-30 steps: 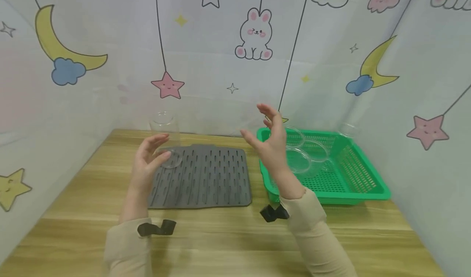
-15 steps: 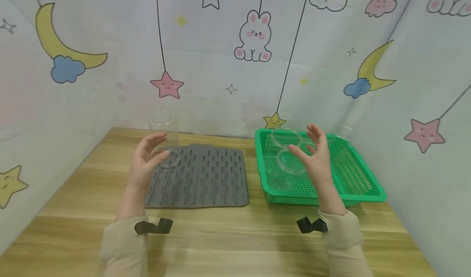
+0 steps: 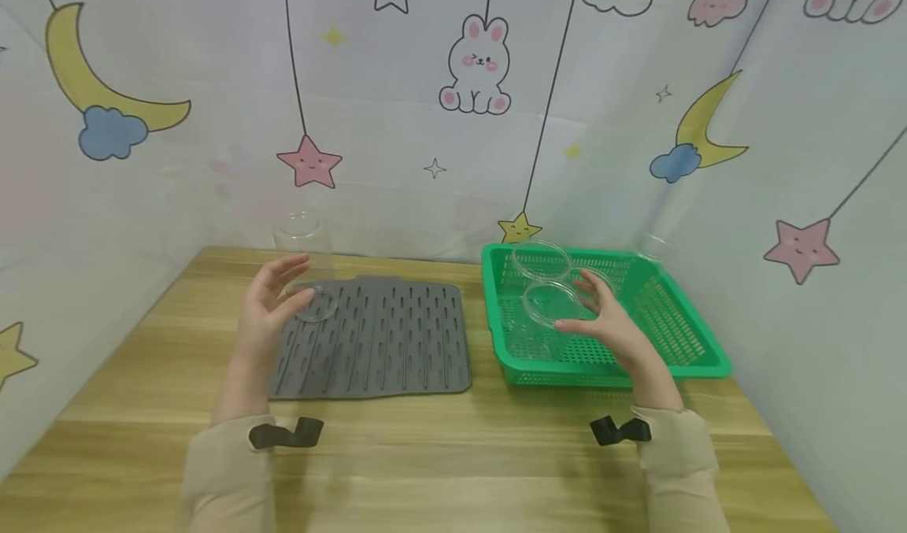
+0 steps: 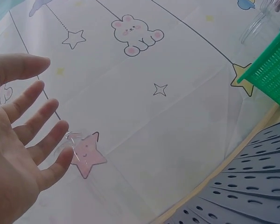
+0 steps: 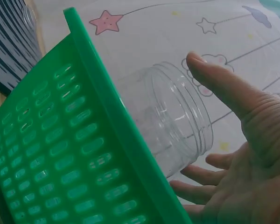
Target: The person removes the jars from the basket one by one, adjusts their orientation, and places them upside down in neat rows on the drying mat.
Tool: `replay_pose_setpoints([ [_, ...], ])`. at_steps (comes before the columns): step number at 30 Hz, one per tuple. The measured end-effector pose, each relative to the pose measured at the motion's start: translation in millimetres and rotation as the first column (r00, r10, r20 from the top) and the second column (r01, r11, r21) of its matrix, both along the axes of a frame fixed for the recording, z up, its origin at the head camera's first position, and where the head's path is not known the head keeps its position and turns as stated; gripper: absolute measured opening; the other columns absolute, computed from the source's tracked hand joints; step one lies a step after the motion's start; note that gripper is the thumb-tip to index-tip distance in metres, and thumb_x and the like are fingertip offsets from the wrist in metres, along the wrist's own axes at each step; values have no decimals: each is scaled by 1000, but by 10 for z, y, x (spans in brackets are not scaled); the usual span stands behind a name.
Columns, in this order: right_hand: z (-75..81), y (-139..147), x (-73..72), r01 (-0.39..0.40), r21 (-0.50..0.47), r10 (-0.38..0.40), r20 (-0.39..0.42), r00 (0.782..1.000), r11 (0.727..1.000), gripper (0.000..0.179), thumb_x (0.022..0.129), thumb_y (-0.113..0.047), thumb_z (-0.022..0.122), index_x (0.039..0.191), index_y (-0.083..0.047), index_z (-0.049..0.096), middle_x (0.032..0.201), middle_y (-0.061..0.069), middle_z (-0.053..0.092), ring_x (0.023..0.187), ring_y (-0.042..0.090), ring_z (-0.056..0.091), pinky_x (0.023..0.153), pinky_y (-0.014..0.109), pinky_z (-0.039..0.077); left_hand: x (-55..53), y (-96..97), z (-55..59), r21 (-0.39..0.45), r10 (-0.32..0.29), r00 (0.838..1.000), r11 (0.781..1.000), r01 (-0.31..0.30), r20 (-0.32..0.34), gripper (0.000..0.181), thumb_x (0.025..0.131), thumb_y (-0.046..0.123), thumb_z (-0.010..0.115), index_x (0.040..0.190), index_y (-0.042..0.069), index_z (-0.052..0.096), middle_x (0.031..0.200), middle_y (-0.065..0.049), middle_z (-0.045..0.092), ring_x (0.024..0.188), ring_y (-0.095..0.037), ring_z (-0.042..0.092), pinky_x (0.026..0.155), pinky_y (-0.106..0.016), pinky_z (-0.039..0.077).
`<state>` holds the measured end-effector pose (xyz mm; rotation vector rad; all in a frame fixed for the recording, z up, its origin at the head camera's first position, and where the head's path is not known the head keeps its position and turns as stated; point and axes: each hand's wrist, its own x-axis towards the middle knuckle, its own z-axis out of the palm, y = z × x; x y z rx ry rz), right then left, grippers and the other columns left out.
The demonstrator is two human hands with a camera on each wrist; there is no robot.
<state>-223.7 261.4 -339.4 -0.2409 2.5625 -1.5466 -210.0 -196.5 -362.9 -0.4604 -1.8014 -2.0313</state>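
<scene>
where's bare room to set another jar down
The grey mat right of its jar is bare, as is the wooden table between the sleeves, in front of mat and green basket. Crowded: the basket's left side, with jars by the right hand, and the mat's back-left corner, by the left hand.

No text, label, brand, number or sign can be read: not on the cloth [image 3: 397, 108], the grey mat [image 3: 407, 348] toward seven o'clock, the green basket [image 3: 616, 371] toward four, or the clear jars [image 5: 177, 112].
</scene>
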Motion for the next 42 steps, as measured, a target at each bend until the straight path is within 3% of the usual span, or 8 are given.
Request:
replay_pose_setpoints([
  [5, -99, 7, -76, -51, 46, 49, 47, 998, 998, 107, 86, -23, 76, 158, -14, -3, 164, 19, 4, 149, 45, 8, 113, 67, 23, -9, 0, -8, 0, 1, 1000, 1000, -1, 7, 40, 92, -9, 53, 128, 9, 55, 130, 6, 57, 124, -12, 47, 96, -19, 41],
  [12, -172, -3, -119, -93, 39, 91, 35, 995, 995, 103, 83, -16, 78, 157, -9, 7, 160, 20, 21, 146, 44, 19, 111, 64, 30, -27, -13, -24, -26, 1, 998, 1000, 1, 60, 41, 94, -5, 54, 128, 18, 55, 133, 4, 54, 124, -10, 46, 100, -20, 39],
  [19, -202, -9, -135, -101, 50, 99, 38, 994, 994, 101, 81, -17, 79, 155, -6, 12, 158, 20, 24, 145, 45, 22, 111, 63, 32, -50, -86, -60, -31, 1, 994, 1000, 3, 110, 40, 95, -4, 53, 130, 16, 53, 132, 6, 54, 125, -10, 46, 118, -56, 20],
  [22, -224, -6, -146, -107, 55, 104, 48, 993, 993, 101, 81, -18, 80, 155, -5, 13, 158, 20, 24, 145, 45, 22, 111, 63, 31, -60, -119, -83, -21, -2, 993, 1000, 4, 117, 41, 94, -5, 53, 133, 10, 50, 130, 10, 55, 124, -10, 47, 118, -61, 13],
  [28, -242, -20, -147, -97, 65, 94, 40, 995, 993, 98, 82, -18, 79, 155, -4, 15, 157, 21, 26, 144, 45, 24, 111, 63, 31, -92, -141, -140, -22, -7, 991, 1000, 10, 132, 45, 95, -4, 53, 136, 12, 46, 128, 14, 53, 125, -10, 46, 120, -60, 11],
  [34, -195, -50, -103, -58, 65, 56, 20, 998, 996, 93, 82, -16, 79, 153, -4, 21, 156, 19, 30, 143, 43, 27, 110, 62, 32, -105, -122, -172, -30, -19, 988, 999, 24, 152, 52, 95, -3, 55, 139, 20, 41, 133, 9, 51, 127, -14, 44, 115, -38, 31],
  [40, -16, -143, 23, 22, 87, -17, -60, 998, 996, 96, 79, -20, 81, 154, -8, 23, 154, 17, 33, 140, 40, 30, 105, 60, 36, -102, -76, -169, -47, -66, 985, 996, 75, 157, 64, 94, -2, 56, 150, 17, 30, 146, 2, 42, 135, -19, 38, 114, -35, 32],
  [42, 69, -188, 56, 57, 93, -48, -97, 994, 994, 97, 78, -21, 82, 154, -9, 23, 154, 16, 34, 140, 40, 31, 106, 60, 36, -108, -52, -161, -57, -74, 984, 995, 84, 165, 69, 94, -2, 57, 152, 16, 25, 151, -3, 37, 137, -20, 36, 109, -26, 36],
])
